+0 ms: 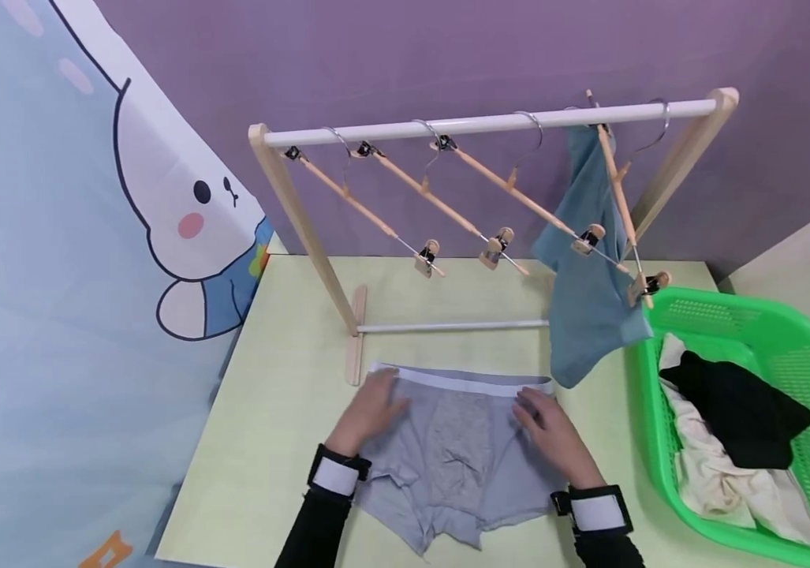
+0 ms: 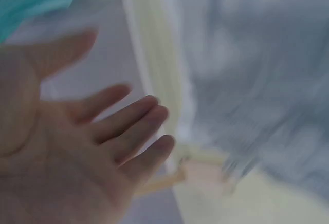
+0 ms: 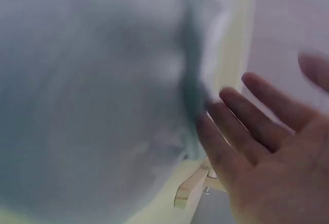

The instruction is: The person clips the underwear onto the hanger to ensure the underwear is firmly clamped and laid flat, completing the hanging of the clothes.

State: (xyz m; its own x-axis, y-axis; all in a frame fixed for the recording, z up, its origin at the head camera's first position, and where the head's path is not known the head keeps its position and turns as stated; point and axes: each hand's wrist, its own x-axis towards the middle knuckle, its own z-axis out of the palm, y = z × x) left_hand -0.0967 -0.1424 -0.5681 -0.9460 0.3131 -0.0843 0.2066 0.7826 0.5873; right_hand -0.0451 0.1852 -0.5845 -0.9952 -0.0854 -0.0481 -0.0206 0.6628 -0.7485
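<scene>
A pair of grey-lavender boxer briefs [image 1: 463, 450] lies spread on the pale table, its light waistband towards the rack. My left hand [image 1: 371, 406] is over the upper left corner by the waistband. On the opposite side, my right hand [image 1: 554, 434] is at the upper right part of the cloth. In the left wrist view, the fingers [image 2: 139, 131] are extended and slightly bent, with the blurred grey cloth beside them. The right wrist view has the fingers [image 3: 247, 126] relaxed and spread near the waistband edge. Neither hand grips the cloth.
A wooden rack with a white rail [image 1: 461, 126] stands behind the briefs. Three bare clip hangers [image 1: 419, 189] hang from it, and a blue garment [image 1: 589, 292] is clipped on another at the right. A green basket [image 1: 788, 315] with black cloth [image 1: 738, 410] and cream cloth [image 1: 717, 481] stands right.
</scene>
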